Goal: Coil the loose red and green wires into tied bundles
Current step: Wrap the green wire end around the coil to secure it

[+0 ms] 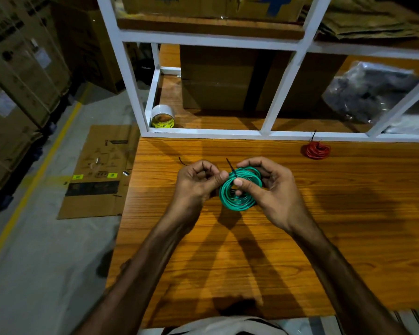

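Note:
A coil of green wire (237,201) hangs just above the wooden table (252,250), held between both hands. My right hand (271,189) grips the coil, thumb pressed on its front loops and fingers curled behind. My left hand (198,182) pinches the coil's upper left edge, where a black cable tie (229,165) wraps the wire and sticks upward. A red wire bundle (316,151), coiled and bound with a black tie, lies on the table at the back right. Another black tie (183,161) lies on the table beyond my left hand.
A white-framed shelf (203,132) borders the table's far edge, holding cardboard boxes, a tape roll (162,117) and a plastic bag (373,93). Flattened cardboard (94,175) lies on the floor to the left, beside stacked boxes.

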